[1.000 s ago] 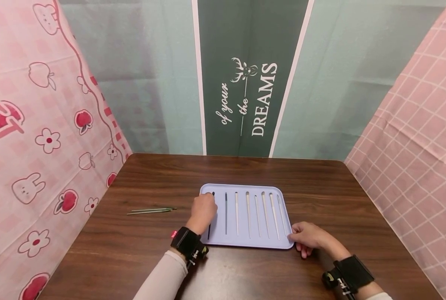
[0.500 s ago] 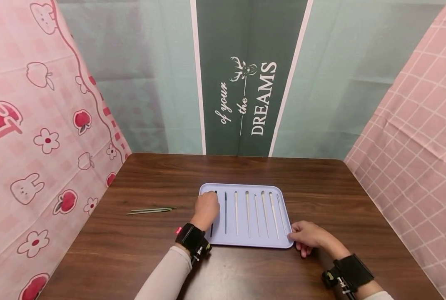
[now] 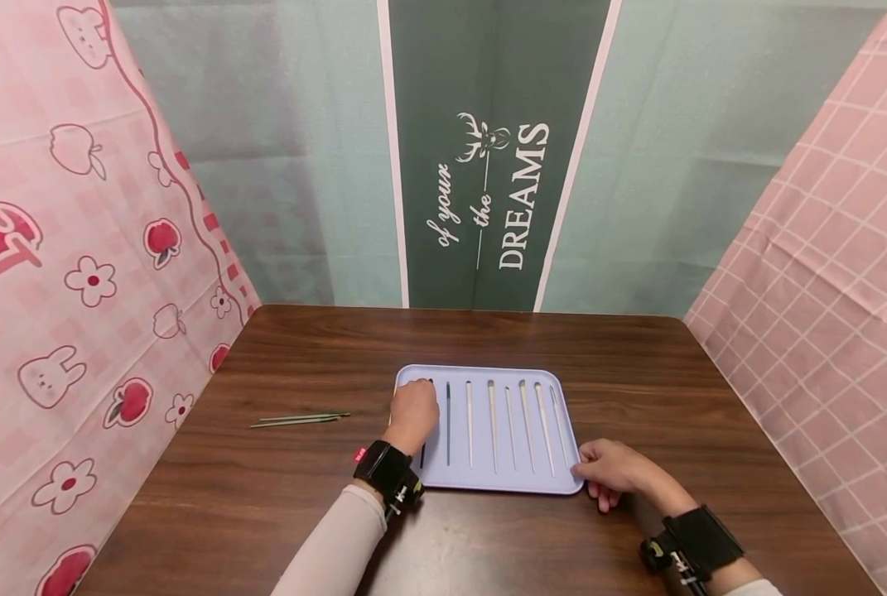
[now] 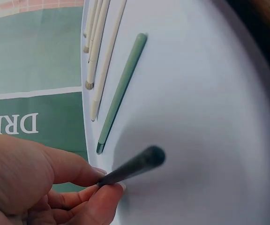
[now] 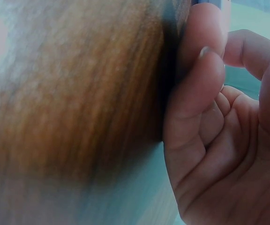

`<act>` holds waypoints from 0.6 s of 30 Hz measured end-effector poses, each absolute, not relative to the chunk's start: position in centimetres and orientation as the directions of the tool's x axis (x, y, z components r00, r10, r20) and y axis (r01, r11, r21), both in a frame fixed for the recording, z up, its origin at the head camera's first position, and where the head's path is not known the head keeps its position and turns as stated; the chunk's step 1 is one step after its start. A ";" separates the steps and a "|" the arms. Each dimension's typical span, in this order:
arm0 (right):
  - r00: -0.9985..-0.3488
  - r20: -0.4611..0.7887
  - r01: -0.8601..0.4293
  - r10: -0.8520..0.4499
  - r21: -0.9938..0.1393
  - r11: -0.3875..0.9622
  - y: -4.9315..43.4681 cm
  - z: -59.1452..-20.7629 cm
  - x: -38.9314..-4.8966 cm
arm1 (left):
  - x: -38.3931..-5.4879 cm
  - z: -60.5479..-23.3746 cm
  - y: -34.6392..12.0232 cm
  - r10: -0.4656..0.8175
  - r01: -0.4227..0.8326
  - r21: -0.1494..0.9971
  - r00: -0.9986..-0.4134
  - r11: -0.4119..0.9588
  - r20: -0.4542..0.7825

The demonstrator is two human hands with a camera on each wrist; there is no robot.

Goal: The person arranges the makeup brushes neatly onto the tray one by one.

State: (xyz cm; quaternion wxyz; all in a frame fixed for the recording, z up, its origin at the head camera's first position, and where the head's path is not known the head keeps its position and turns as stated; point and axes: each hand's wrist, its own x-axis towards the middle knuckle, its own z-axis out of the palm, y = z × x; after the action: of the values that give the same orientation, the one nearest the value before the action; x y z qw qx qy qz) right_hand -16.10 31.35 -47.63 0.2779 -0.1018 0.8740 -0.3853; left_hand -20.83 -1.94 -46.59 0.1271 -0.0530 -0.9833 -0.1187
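Observation:
In the left wrist view, my left hand pinches a dark-handled makeup brush between thumb and fingers, over the left end of a lilac tray. The handle's rounded end points toward the camera; its tip is hidden by the fingers. Beside it on the tray lies a green-handled brush, and then a row of several pale-handled brushes. At the tray's near right corner, my right hand grips the rim, thumb on top and other fingers curled below.
Left of the tray, slim green brushes lie close together on the brown wooden table. Patterned pink cloth hangs on the left, checked pink cloth on the right, and a green curtain behind.
My left hand has shifted slightly right with the dark brush, toward the green-handled one. The right hand has stayed at the tray's corner.

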 end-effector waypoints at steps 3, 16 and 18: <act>-0.823 -0.410 0.037 -0.392 -0.729 0.684 31.3 -47.6 -16.1 | -21.0 -46.6 -1.9 0.064 0.118 0.220 -0.969 0.968 0.240; -0.825 -0.420 0.053 -0.378 -0.723 0.689 31.3 -47.6 -15.9 | -21.3 -47.2 -1.8 0.085 0.132 0.173 -0.963 0.976 0.257; -0.825 -0.422 0.055 -0.375 -0.721 0.690 31.3 -47.6 -15.9 | -21.2 -47.4 -1.8 0.087 0.134 0.161 -0.960 0.978 0.266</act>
State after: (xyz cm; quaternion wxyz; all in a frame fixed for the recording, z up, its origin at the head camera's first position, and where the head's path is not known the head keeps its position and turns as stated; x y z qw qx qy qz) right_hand -15.88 31.27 -47.64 0.2809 -0.0915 0.8754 -0.3826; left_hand -21.20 -1.77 -47.37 0.1300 -0.0560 -0.9859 -0.0889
